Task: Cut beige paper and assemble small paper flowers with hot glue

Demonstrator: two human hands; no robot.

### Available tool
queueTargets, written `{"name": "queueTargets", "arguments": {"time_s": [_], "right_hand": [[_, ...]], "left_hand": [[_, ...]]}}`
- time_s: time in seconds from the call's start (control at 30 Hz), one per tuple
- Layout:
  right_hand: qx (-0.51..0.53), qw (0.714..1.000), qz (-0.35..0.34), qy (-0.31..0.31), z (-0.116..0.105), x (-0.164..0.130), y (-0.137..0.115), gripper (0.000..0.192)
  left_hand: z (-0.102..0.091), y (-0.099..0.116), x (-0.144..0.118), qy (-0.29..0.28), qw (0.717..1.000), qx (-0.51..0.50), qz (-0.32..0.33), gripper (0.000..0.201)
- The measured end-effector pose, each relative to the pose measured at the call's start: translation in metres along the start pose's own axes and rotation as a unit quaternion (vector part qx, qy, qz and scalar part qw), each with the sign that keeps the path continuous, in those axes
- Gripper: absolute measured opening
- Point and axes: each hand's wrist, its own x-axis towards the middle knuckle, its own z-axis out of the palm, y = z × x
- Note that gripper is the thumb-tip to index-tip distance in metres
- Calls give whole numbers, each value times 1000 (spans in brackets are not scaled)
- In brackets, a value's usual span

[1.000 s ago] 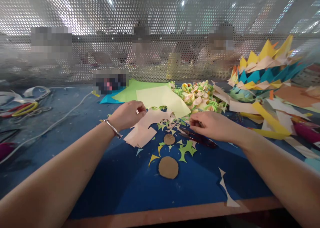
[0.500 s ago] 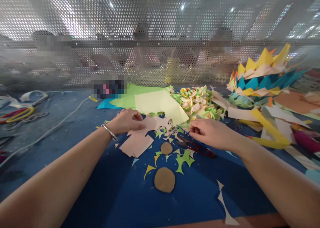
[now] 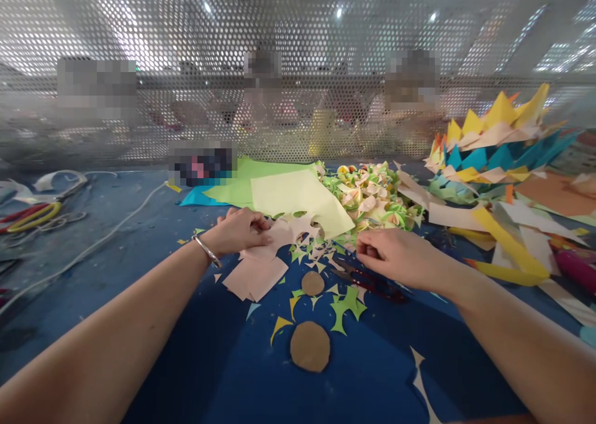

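Nearest the viewer, a large brown disc [image 3: 310,346] and a smaller one [image 3: 313,283] lie on the blue table [image 3: 139,256] among green and yellow offcuts [image 3: 345,301]. Beyond them, the left hand [image 3: 237,231], forearm reaching in from the lower left with a bangle at the wrist, pinches the pink cut sheet [image 3: 261,264] between thumb and curled fingers; the sheet lies partly on the table. Keep that pinch near the cut edge, as thin paper probably tears if dragged. The right hand [image 3: 395,257] rests palm-down with fingers curled loosely over the dark red scissors [image 3: 372,281]; whether it grips them cannot be determined. Farther back lie a yellow-green sheet [image 3: 298,197] and folded paper flowers [image 3: 370,194].
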Motion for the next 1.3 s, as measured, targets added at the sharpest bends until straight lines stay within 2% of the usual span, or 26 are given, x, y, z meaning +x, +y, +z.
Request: {"name": "queueTargets", "arguments": {"time_s": [0.1,0.27,0.3,0.5,0.77,0.83,0.97,1.03,1.1,1.17,1.2,1.23,1.27,1.3], "right_hand": [[14,1000,-5,17,-2,1,-3,14],[38,997,-28,57,-6,0,-8,16],[44,996,-33,71,-6,0,-8,16],[82,982,-64,158,-4,-1,-15,13],[129,971,-75,189,2,1,-26,26],[136,968,-69,200,3,2,-28,29],[160,963,-93,196,4,4,-31,20],[179,957,-97,208,5,4,-33,18],[207,947,-72,233,5,3,-35,17],[241,935,-36,258,4,3,-36,16],[256,929,-20,268,4,2,-36,16],[271,922,-7,277,4,2,-36,17],[286,915,8,285,4,1,-36,18],[303,907,22,293,5,1,-36,19]], "left_hand": [[0,4,-1,6,998,44,-35,22],[-9,14,-4,-19,1000,13,-16,19],[-11,16,-5,-4,1000,21,-17,18],[-25,35,-17,85,992,68,57,13],[-21,57,-26,115,979,98,137,3],[-20,61,-28,114,976,92,159,9],[-22,70,-34,108,970,93,195,19],[-24,74,-38,149,959,113,212,20],[-25,76,-40,251,940,128,194,14],[-25,76,-42,365,914,110,139,20],[-24,75,-42,398,908,83,106,24],[-22,74,-41,396,914,46,75,28],[-19,73,-40,367,929,3,49,31],[-16,73,-38,302,952,-46,22,37]]}}
